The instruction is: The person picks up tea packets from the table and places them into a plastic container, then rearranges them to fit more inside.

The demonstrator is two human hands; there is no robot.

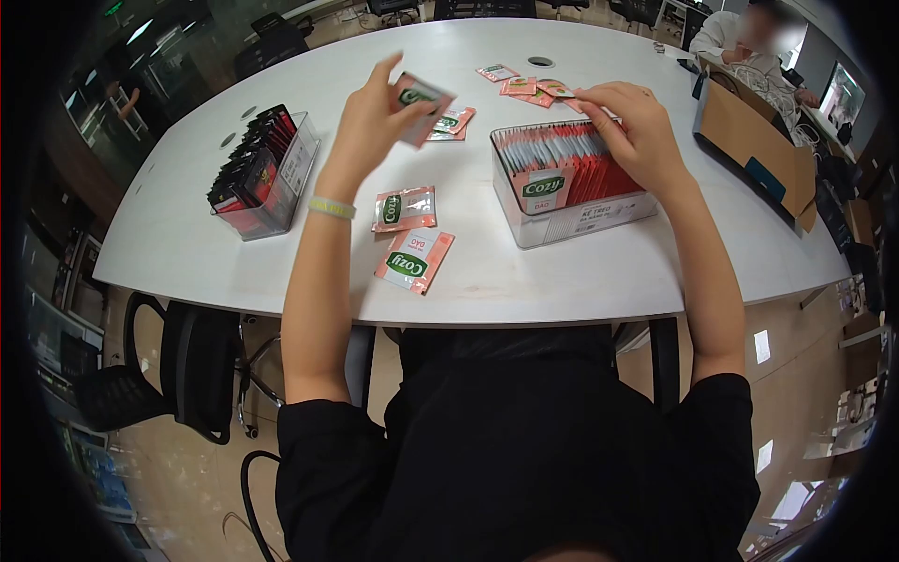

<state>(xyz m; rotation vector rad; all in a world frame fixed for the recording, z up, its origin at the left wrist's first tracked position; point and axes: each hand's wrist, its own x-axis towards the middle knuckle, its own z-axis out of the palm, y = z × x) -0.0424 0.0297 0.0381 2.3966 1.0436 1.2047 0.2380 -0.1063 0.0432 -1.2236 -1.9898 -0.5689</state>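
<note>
My left hand (375, 122) is raised over the table, its thumb and fingers pinching a pink, white and green Cozy tea sachet (423, 105), slightly blurred. Under it lie more sachets (454, 122). My right hand (637, 131) reaches over a clear plastic bin (581, 223) packed with upright Cozy sachets (543, 155). Its fingertips close on the edge of a sachet (573, 104) at the near end of a loose pile (521, 86) behind the bin. Nearer the front edge lie two flat sachets, one (405, 208) above the other (415, 262).
On the left stands another clear bin (272, 220) with dark red and black packets (253, 173). An open cardboard box (758, 150) sits at the right of the white table (562, 290). A person in white (740, 47) sits beyond it. Black chairs (197, 365) stand at the left.
</note>
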